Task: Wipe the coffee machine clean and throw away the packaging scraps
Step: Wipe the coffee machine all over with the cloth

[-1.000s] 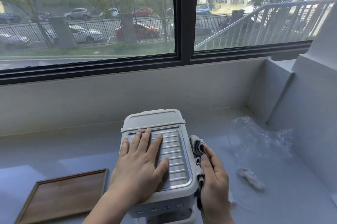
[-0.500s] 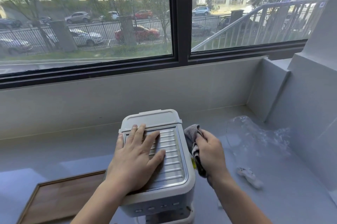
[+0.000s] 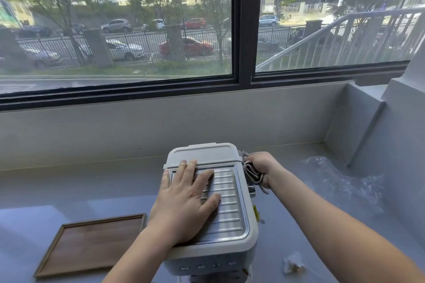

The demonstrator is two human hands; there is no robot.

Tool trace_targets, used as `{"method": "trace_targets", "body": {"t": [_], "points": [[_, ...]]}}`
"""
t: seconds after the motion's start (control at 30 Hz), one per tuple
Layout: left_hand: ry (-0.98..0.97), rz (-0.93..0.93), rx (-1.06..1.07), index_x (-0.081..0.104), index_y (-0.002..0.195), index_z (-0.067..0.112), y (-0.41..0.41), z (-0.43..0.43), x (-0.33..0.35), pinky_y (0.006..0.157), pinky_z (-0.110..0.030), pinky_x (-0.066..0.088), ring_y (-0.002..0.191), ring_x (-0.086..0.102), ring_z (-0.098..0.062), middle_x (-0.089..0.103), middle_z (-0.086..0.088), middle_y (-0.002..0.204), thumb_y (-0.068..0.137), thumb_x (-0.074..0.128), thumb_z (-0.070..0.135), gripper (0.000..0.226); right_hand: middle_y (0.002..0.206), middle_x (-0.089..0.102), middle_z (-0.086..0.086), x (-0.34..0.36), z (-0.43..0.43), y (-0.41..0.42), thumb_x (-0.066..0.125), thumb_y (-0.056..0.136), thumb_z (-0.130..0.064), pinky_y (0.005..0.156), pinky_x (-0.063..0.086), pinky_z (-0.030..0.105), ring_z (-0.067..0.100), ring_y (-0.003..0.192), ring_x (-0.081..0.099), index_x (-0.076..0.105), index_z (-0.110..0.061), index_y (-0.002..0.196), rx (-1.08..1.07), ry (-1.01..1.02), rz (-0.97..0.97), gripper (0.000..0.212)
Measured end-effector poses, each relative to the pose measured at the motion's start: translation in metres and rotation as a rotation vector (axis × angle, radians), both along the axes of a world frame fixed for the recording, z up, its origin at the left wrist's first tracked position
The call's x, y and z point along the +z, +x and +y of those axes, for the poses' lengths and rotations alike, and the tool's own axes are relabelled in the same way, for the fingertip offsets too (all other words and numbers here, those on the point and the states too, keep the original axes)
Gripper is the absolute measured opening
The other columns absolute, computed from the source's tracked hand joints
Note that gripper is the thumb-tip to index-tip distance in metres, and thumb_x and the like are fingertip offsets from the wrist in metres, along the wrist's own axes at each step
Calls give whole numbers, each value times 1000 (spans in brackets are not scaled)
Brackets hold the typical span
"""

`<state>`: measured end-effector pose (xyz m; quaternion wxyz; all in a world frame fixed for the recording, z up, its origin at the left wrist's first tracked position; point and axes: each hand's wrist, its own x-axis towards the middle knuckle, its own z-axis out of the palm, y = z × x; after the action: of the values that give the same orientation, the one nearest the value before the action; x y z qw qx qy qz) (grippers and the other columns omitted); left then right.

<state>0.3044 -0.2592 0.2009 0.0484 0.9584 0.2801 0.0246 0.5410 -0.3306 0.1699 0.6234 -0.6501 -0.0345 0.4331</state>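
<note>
A white coffee machine (image 3: pixel 232 223) with a ribbed metal top stands on the grey counter in the lower middle. My left hand (image 3: pixel 186 204) lies flat on that top, fingers spread. My right hand (image 3: pixel 262 166) is closed around a bunched grey cloth (image 3: pixel 250 171) and presses it against the machine's right side near the back corner. A clear plastic bag (image 3: pixel 340 181) lies crumpled on the counter to the right. A small white scrap of packaging (image 3: pixel 293 263) sits on the counter by the machine's front right.
A wooden tray (image 3: pixel 92 243) lies on the counter left of the machine. A low grey wall under the window (image 3: pixel 138 126) runs behind it, and a stepped grey wall (image 3: pixel 391 135) closes in the right side next to the plastic bag.
My right hand has slid the cloth along the machine's right side from the front toward the back corner. My left hand has stayed flat on the top. The view has tilted upward slightly.
</note>
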Motion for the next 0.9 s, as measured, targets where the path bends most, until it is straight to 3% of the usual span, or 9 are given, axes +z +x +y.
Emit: {"method": "trace_targets", "body": {"t": [0.13,0.23,0.33,0.43,0.67,0.9], "points": [[-13,-3,-9,8,150,48,2,0,3,122,-50,-12,153,-15,-16,-5,5,168,80,4,77,75,71,59,14,13,21,18,55,95,1,44,53,27,20,48,58,63,-3,94,40,10,-139,9],[-12,7,-16,8,151,47,0,0,4,122,-49,-13,153,-15,-16,-6,5,168,81,4,77,75,80,71,10,29,46,23,60,93,-3,57,52,26,23,67,63,69,3,103,125,68,-468,14],[-9,13,-18,7,151,46,-1,-1,5,122,-49,-13,153,-16,-17,-6,4,168,84,6,75,74,89,77,-4,45,71,14,70,87,-24,81,53,30,13,85,69,77,-18,96,365,-75,-952,13],[-10,11,-19,10,152,43,-1,-2,7,122,-50,-12,153,-16,-17,-6,2,168,88,13,73,71,94,76,-13,51,87,4,70,86,-33,85,52,28,11,91,67,76,-32,94,526,-206,-1266,10],[-10,21,-31,11,152,42,-1,-2,7,121,-53,-11,153,-17,-19,-7,-1,168,91,17,71,67,97,76,-4,61,110,-10,71,83,-32,85,54,34,23,93,67,75,-32,98,685,-228,-1465,15],[-22,4,-30,11,151,43,0,-2,6,121,-51,-13,153,-16,-19,-1,-2,168,84,8,73,73,93,74,-4,68,150,-44,67,85,-27,81,54,33,23,89,65,74,-27,92,913,-182,-1473,10]]}}
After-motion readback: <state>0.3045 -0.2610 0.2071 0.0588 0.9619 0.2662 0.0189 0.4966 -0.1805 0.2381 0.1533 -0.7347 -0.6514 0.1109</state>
